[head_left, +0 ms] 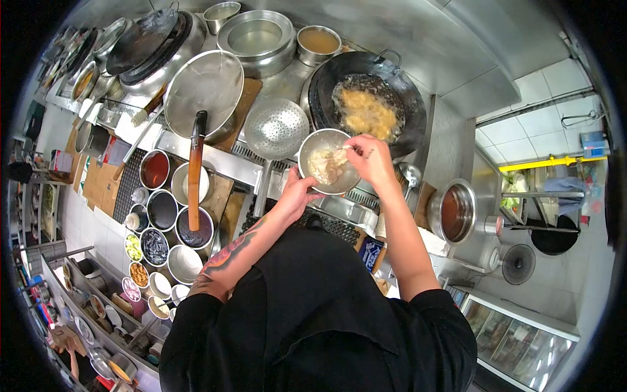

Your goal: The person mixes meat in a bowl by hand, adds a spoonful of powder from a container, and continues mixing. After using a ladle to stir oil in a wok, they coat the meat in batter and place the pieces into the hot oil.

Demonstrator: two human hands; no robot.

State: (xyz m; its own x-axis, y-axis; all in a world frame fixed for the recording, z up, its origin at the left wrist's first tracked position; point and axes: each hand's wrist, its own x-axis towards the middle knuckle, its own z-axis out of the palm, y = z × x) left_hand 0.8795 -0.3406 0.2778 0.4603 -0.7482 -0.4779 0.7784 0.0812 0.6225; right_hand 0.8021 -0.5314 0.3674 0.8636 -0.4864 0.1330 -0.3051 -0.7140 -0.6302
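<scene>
A steel bowl (305, 159) of pale, wet battered pieces (328, 166) is tilted near the front edge of a wok. My left hand (302, 191) grips its lower left rim. Over the bowl's right side, my right hand (369, 159) has its fingers pinched together at the battered pieces. Just beyond, the black wok (406, 85) holds bubbling oil with golden frying pieces (368, 112) bunched in it. A perforated skimmer (277, 127) rests left of the bowl, its handle pointing toward me.
A wide mesh strainer (204, 85) with a wooden handle lies across the left side. Sauce pots and ingredient tubs (162, 209) crowd below it. Pots of liquid (319, 42) stand behind. At right are a ladle (410, 174) and a steel pot of reddish-brown liquid (452, 212).
</scene>
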